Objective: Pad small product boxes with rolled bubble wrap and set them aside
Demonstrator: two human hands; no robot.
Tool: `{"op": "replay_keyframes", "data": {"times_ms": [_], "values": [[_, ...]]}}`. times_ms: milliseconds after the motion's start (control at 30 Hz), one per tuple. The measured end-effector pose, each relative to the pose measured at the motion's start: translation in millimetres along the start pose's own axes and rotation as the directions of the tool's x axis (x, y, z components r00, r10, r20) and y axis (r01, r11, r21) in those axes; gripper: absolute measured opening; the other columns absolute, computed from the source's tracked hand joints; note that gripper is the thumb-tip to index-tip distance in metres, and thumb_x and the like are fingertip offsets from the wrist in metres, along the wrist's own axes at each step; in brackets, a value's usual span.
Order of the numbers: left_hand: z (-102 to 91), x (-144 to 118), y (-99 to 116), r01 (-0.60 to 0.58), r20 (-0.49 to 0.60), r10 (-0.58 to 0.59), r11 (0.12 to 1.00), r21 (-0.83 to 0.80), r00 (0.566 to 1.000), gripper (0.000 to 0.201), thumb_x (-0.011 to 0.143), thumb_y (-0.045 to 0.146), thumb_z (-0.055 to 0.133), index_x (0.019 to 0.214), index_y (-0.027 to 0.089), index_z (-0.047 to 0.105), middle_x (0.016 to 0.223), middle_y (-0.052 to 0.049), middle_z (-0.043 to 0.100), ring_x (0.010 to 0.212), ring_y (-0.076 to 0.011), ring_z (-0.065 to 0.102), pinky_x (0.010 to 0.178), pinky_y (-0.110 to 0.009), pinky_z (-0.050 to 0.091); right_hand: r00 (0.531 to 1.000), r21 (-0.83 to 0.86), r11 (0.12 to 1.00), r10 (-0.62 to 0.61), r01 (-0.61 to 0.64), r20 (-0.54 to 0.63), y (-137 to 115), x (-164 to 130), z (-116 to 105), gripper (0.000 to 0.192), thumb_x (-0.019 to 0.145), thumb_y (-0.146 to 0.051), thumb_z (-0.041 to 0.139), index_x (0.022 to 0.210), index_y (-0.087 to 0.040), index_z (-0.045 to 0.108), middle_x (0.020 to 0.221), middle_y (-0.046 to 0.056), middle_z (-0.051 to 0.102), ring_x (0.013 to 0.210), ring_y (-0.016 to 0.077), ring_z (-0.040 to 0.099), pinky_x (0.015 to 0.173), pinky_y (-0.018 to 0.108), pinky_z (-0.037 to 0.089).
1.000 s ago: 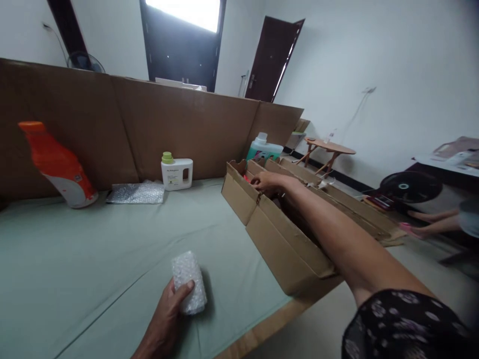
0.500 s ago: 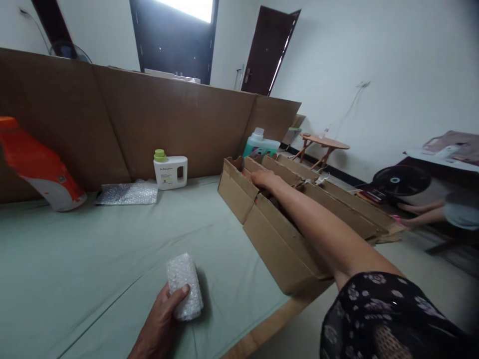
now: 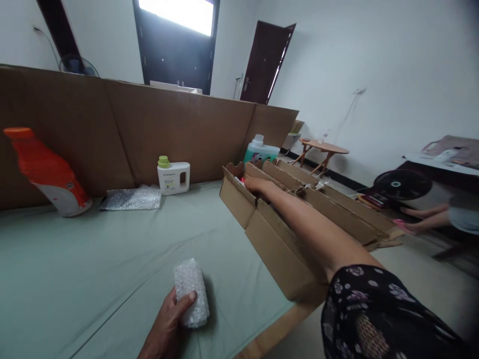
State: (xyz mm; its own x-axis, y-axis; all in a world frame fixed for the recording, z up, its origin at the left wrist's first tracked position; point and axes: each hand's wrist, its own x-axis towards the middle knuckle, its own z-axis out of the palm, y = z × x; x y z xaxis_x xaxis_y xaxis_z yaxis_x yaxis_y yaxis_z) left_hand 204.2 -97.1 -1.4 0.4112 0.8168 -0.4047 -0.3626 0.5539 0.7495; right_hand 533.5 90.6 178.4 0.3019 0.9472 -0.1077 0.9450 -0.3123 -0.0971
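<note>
Left hand [image 3: 168, 319] first, and it's got a firm hold: thumb across the near face of a small bubble-wrapped packet [image 3: 192, 296], fingers tucked behind, the packet tilted slightly and rising out beyond the thumb. It's low over the pale green tablecloth [image 3: 123, 259], though whether its underside touches the cloth I can't tell. Across to the right hand [image 3: 258, 184], well apart from that packet, farther out and to the right, at the end of a long, outstretched arm in a black floral sleeve [image 3: 374, 311]. That hand is down in the far end of the open, divided cardboard box [image 3: 275, 249], the nearest compartment, fingers out of sight behind the wall, so no calling whether they're closed on anything. A sliver of something red [image 3: 243, 180] peeks out just beside it. Beyond the box stands a clear jug of teal liquid [image 3: 261, 151]; over on the cloth, a white jug with a green cap [image 3: 174, 178], a flat piece of bubble wrap [image 3: 130, 198] just beside it, and at far left a leaning-looking orange bottle [image 3: 52, 172], all ranged before the tall cardboard screen [image 3: 179, 127].
</note>
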Motion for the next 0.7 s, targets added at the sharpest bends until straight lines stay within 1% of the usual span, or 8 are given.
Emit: {"op": "replay_keyframes", "data": {"times_ms": [200,300,367,433,500,567,633,700], "values": [[-8.6,-1.3,0.6,0.016,-0.026,-0.018,0.999,-0.045,1.0,0.057,0.062,0.053,0.088,0.098,0.013,0.069,0.081,-0.006,0.068,0.072,-0.0189,0.062,0.067,-0.029,0.047,0.991,-0.049,0.998,0.03,-0.037,-0.132,-11.9,-19.8,-42.9,0.031,0.097,-0.033,0.062,0.121,-0.013,0.063,0.122,0.012,0.066,0.106,0.0243,0.065,0.09,0.042,0.055],[-4.6,-1.7,8.8,-0.072,-0.037,0.069,0.995,-0.065,0.997,0.07,0.057,0.051,0.089,0.113,0.016,0.068,0.105,-0.013,0.073,0.098,-0.0324,0.068,0.078,-0.036,0.053,0.963,-0.033,0.999,-0.048,0.04,-0.265,-22.1,-69.3,-66.3,0.026,0.096,-0.026,0.057,0.109,-0.007,0.069,0.11,0.016,0.071,0.099,0.0249,0.066,0.082,0.032,0.05],[7.1,-1.4,19.1,-0.191,-0.033,0.189,0.976,-0.1,0.981,0.085,0.046,0.054,0.091,0.12,0.021,0.067,0.129,-0.016,0.066,0.12,-0.0412,0.06,0.088,-0.042,0.054,0.942,-0.023,0.985,-0.172,0.173,-0.288,-37.9,-122.1,-62.4,0.023,0.091,-0.029,0.061,0.1,-0.011,0.071,0.101,0.01,0.074,0.088,0.0201,0.066,0.071,0.026,0.046],[23.9,-4.0,30.1,-0.271,-0.031,0.269,0.957,-0.107,0.963,0.09,0.042,0.058,0.091,0.122,0.026,0.067,0.138,-0.014,0.062,0.13,-0.0445,0.052,0.094,-0.046,0.054,0.921,-0.013,0.945,-0.323,0.328,-0.219,-56.3,-180.0,-44.1,0.016,0.081,-0.031,0.069,0.084,-0.016,0.072,0.083,0.003,0.074,0.071,0.0155,0.063,0.06,0.023,0.041],[39.6,-12.1,38.3,-0.263,-0.014,0.263,0.961,-0.083,0.965,0.089,0.043,0.054,0.091,0.123,0.025,0.067,0.13,-0.014,0.067,0.126,-0.0451,0.055,0.092,-0.047,0.056,0.825,0.072,0.823,-0.564,0.564,-0.023,-64.3,-226.1,-26.2,0.013,0.079,-0.032,0.068,0.076,-0.019,0.072,0.064,0.0,0.07,0.058,0.0146,0.058,0.05,0.024,0.035],[48.0,-24.5,42.0,-0.212,-0.01,0.212,0.975,-0.066,0.977,0.085,0.047,0.047,0.092,0.125,0.023,0.067,0.114,-0.013,0.074,0.112,-0.0428,0.065,0.083,-0.044,0.059,0.744,0.284,0.726,-0.665,0.626,0.06,-48.2,-247.5,-24.1,0.016,0.078,-0.039,0.069,0.078,-0.023,0.074,0.065,-0.002,0.071,0.06,0.0144,0.061,0.052,0.023,0.04],[46.9,-36.4,41.6,-0.172,-0.049,0.169,0.982,-0.074,0.984,0.082,0.049,0.042,0.092,0.124,0.021,0.067,0.1,-0.009,0.077,0.094,-0.0368,0.072,0.072,-0.038,0.06,0.888,0.38,0.812,-0.454,0.444,-0.068,-4.7,-242.3,-40.2,0.024,0.084,-0.042,0.063,0.086,-0.021,0.076,0.079,0.0,0.075,0.07,0.0157,0.067,0.062,0.024,0.049],[38.9,-43.5,38.4,-0.131,-0.109,0.122,0.988,-0.081,0.987,0.076,0.051,0.042,0.092,0.12,0.02,0.068,0.09,-0.006,0.078,0.08,-0.0306,0.073,0.064,-0.033,0.059,0.962,0.307,0.92,-0.188,0.243,-0.198,54.7,-219.7,-61.3,0.034,0.093,-0.035,0.048,0.095,-0.013,0.073,0.085,0.008,0.076,0.074,0.019,0.068,0.066,0.027,0.05]]}}
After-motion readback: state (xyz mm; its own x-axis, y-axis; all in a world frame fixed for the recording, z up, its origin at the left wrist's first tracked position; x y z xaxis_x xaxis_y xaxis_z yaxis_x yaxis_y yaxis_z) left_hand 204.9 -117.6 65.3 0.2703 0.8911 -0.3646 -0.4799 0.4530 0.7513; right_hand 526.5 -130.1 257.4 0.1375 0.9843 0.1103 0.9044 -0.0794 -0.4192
